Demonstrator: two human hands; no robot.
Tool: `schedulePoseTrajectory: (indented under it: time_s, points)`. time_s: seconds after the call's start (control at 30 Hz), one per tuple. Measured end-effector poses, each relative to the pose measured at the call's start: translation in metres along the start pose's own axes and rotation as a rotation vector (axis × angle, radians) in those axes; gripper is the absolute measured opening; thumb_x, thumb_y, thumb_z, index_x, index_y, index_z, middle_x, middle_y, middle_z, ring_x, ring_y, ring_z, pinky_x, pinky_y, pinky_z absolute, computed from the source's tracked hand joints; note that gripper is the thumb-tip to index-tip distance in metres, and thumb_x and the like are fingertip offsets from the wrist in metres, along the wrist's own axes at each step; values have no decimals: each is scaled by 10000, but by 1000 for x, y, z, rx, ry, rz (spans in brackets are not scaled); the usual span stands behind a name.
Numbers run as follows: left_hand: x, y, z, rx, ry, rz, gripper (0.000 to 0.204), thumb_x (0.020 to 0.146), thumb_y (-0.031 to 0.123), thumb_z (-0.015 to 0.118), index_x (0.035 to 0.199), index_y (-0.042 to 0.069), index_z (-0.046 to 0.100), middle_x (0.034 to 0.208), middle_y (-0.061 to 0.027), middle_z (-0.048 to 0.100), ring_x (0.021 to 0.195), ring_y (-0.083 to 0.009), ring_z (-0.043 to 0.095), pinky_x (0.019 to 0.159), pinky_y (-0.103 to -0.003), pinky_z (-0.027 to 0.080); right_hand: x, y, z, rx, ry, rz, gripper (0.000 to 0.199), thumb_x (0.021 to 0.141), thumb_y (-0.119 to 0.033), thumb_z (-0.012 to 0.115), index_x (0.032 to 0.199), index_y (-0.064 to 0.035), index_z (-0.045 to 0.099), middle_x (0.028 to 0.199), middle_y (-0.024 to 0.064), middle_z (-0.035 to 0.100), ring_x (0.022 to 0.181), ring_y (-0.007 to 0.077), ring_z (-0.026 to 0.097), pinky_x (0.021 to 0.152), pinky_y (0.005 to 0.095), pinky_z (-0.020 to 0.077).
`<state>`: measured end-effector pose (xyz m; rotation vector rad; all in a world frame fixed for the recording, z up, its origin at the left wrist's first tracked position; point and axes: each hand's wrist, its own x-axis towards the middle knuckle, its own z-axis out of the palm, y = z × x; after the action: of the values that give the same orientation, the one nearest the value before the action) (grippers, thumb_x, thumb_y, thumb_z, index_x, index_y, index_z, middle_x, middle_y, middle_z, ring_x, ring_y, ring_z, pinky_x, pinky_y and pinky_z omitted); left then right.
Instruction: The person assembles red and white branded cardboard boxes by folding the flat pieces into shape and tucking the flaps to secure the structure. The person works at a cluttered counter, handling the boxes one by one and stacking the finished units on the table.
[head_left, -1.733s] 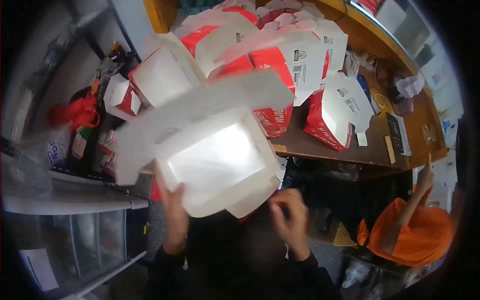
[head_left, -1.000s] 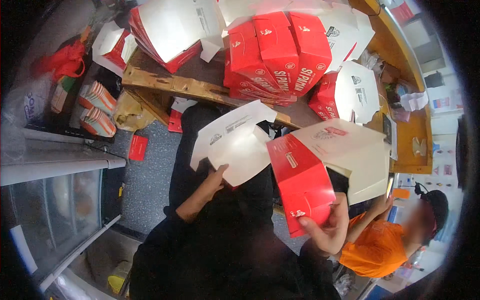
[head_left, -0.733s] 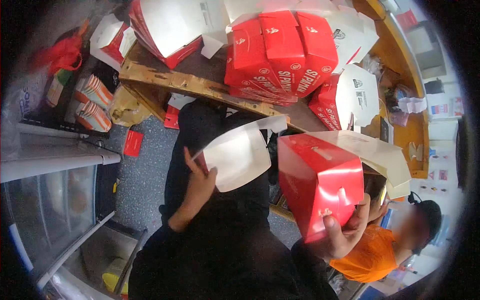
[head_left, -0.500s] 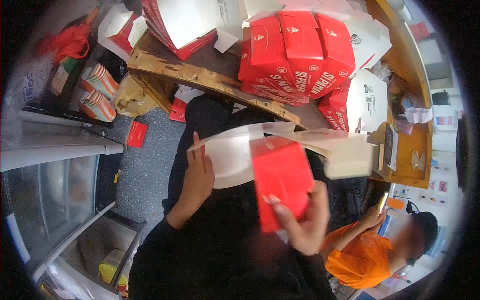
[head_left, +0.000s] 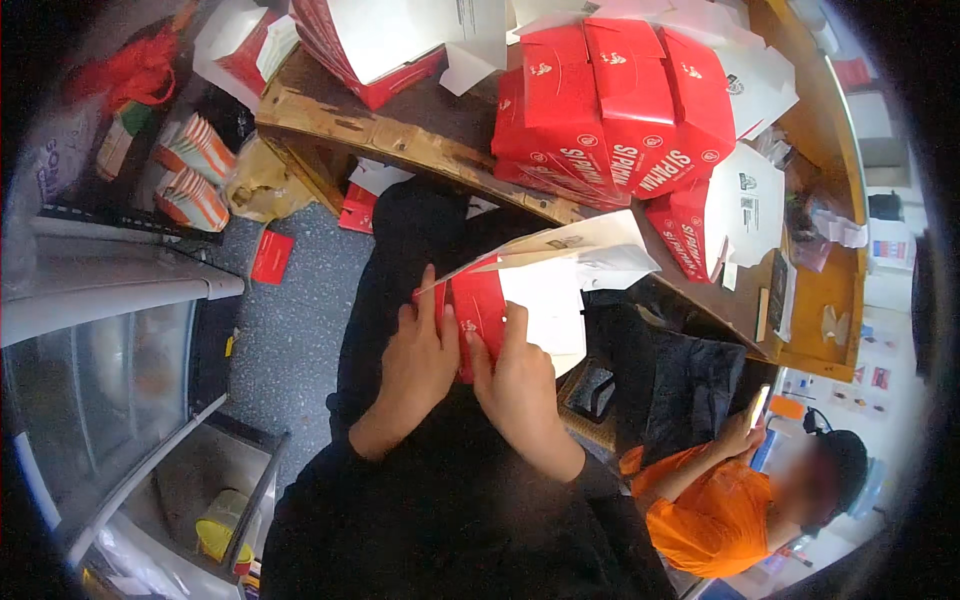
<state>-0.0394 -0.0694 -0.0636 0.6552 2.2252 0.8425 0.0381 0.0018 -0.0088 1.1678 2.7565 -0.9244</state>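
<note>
A partly folded red-and-white cardboard food box [head_left: 545, 318] is held above my lap, its white inside and loose flaps spread to the right. My left hand [head_left: 422, 358] grips its left end, index finger stretched up along the red side. Close beside it, my right hand [head_left: 515, 392] pinches the lower edge of the red panel with the thumb and bent index finger. The remaining fingers of my right hand are partly hidden beneath the card. Beyond my hands, several folded red boxes [head_left: 620, 110] stand packed together on the worn wooden table.
More unfolded boxes [head_left: 385, 40] lie on the table's left part. A rough wooden edge [head_left: 370, 130] runs just past my knees. A red piece of card [head_left: 272, 257] lies on the speckled floor. To the right, a person in orange [head_left: 715, 505] holds a phone.
The box has turned, its flaps now rising to the right. My right hand has moved left and up, from the red panel's lower end to beside my left hand.
</note>
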Motion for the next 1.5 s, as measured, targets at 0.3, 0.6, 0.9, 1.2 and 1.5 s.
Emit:
schedulePoseTrajectory:
  time_s: [0.3,0.6,0.9,1.2,1.5]
  points:
    - [4,-9,8,8,-1,-10,455,900,280,260,1308,92,186,988,-279,486,812,-433,535,690,-481,450,8,-4,-3,-151,-211,71,307,831,-204,483,970,21,327,558,229,534,522,399,545,464,465,435]
    - [8,-15,9,-54,-75,-56,445,902,266,259,1294,68,185,912,-293,516,808,-443,526,680,-482,431,19,-4,15,-182,-136,-32,265,817,-194,480,925,1,338,547,225,529,518,393,541,460,467,429]
    - [10,-16,4,-170,-138,-126,449,899,243,268,1270,-1,208,801,-288,555,753,-432,546,658,-484,429,33,2,22,-171,-178,-169,238,809,-164,487,931,-15,348,554,204,537,506,368,545,443,439,429]
    - [7,-13,12,-143,-149,-141,467,901,230,261,1293,2,151,795,-297,552,753,-429,552,657,-476,440,25,4,19,-340,-98,-211,244,783,-137,504,962,-35,374,602,152,564,525,332,564,447,400,439]
    - [6,-12,17,-220,-113,-117,481,909,274,241,1309,36,119,806,-289,553,750,-436,548,646,-474,438,19,12,41,-337,-16,-219,238,798,-139,488,998,-44,403,627,153,575,502,333,555,450,416,433]
